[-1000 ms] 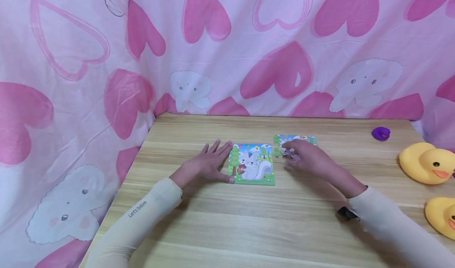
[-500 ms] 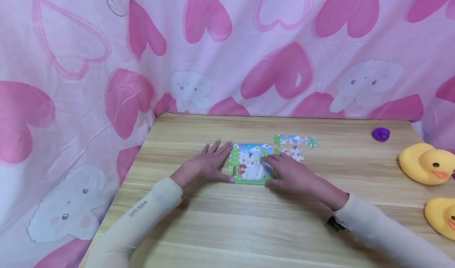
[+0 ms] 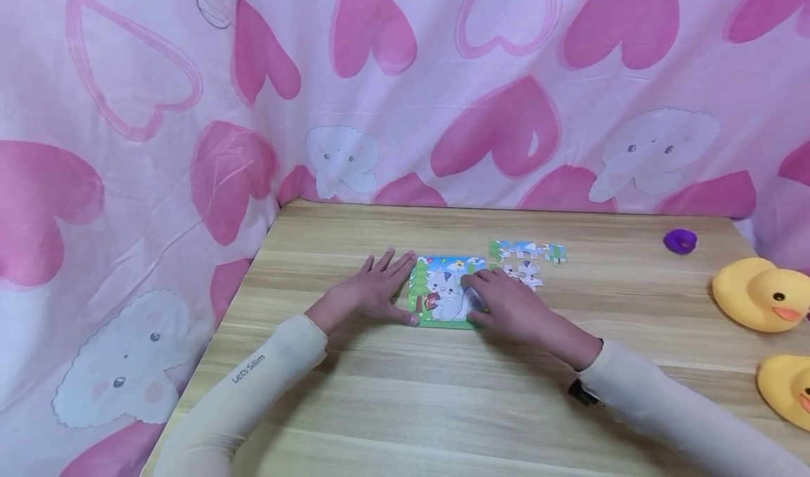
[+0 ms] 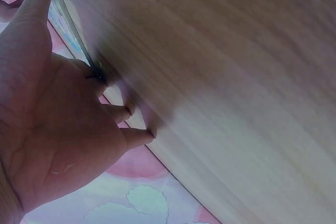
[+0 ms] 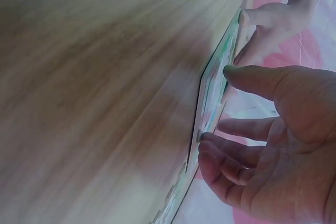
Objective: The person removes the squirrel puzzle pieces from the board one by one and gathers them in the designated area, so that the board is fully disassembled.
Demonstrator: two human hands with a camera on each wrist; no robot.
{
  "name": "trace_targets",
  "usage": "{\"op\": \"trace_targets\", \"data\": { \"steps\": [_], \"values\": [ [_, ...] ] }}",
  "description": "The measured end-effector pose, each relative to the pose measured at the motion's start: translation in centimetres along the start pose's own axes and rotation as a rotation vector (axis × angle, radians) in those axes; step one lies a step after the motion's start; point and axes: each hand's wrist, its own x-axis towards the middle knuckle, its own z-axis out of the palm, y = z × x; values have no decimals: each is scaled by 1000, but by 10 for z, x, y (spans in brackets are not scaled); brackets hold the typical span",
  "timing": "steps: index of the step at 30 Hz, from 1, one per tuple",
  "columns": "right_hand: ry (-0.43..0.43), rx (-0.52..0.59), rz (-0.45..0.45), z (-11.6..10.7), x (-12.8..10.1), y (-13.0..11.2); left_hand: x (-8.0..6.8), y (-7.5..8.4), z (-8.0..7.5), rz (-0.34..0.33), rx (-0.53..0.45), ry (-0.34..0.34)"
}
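Observation:
A small jigsaw puzzle board (image 3: 443,290) with a white squirrel picture lies flat on the wooden table (image 3: 443,406). My left hand (image 3: 373,290) rests flat against the board's left edge, fingers straight, thumb along its near corner. My right hand (image 3: 506,301) lies over the board's right side, fingers extended and touching the picture; whether a piece is under them is hidden. Several loose puzzle pieces (image 3: 525,259) lie just right of the board. In the right wrist view the board's edge (image 5: 210,98) shows beside my right fingers (image 5: 231,148); the left wrist view shows my left fingers (image 4: 126,114) on the table.
Two yellow rubber ducks (image 3: 759,294) (image 3: 785,385) sit at the table's right edge. A small purple object (image 3: 680,240) lies at the back right. Pink heart-print cloth (image 3: 405,83) hangs behind and left of the table.
My right hand has moved left from the loose pieces onto the board's right side. The left hand has stayed at the board's left edge.

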Motion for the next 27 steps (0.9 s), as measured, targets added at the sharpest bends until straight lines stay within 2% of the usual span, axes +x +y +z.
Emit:
{"op": "trace_targets", "data": {
  "steps": [13,27],
  "values": [
    [-5,7,17,-1,8,3,0,-3,-1,21,9,-3],
    [-91,138,75,-5,27,10,2,-3,-2,17,9,-10]
  ]
}}
